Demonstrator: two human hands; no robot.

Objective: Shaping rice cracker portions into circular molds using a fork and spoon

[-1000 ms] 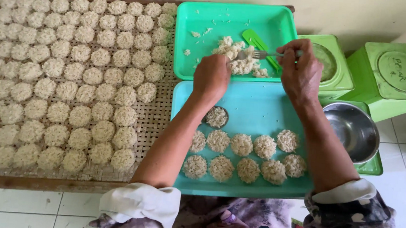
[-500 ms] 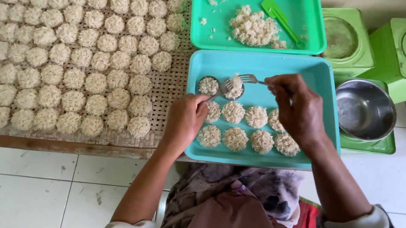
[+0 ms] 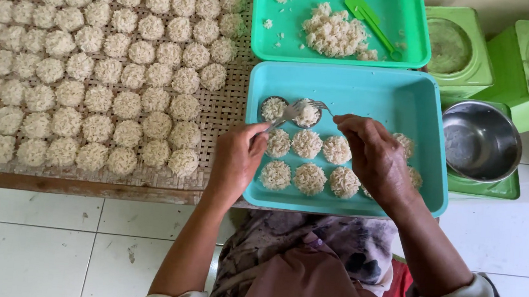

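My left hand (image 3: 237,156) grips one fork (image 3: 285,114) and my right hand (image 3: 374,156) grips another fork (image 3: 322,106). Both sets of tines meet over a small round mould (image 3: 309,114) heaped with pale noodle-like strands, at the back left of a blue tray (image 3: 407,100). A second filled round mould (image 3: 273,108) sits just left of it. Two rows of shaped round noodle cakes (image 3: 307,143) lie in the blue tray under and between my hands. Some cakes are hidden by my right hand.
A woven mat (image 3: 226,111) on the left carries several rows of round cakes (image 3: 101,66). Behind the blue tray, a green tray (image 3: 266,42) holds a loose noodle pile (image 3: 333,33) and a green spatula (image 3: 369,18). A steel bowl (image 3: 480,141) and green tins (image 3: 458,47) stand right.
My hands came back from the green tray's noodle pile to the blue tray. A forkful of noodles now sits in the round mould, with both forks on it.
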